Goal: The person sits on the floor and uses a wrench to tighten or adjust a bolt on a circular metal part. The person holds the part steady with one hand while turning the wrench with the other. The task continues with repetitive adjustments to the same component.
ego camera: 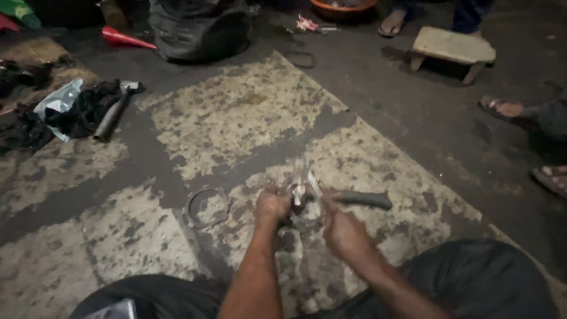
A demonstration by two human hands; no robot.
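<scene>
My left hand (271, 207) is closed around a small metal part (299, 190) held just above the stained floor. Beside it, my right hand (341, 230) grips a tool whose dark handle (365, 199) sticks out to the right. The two hands meet over the part, which is blurred and hard to make out. A thin metal ring (205, 207) lies on the floor to the left of my left hand.
A hammer (115, 109) lies on dark rags at the left, near a crumpled plastic bag (58, 103). A dark bag (198, 29), a red funnel (124, 39), a low wooden stool (452, 48) and other people's sandalled feet (502, 107) stand farther off.
</scene>
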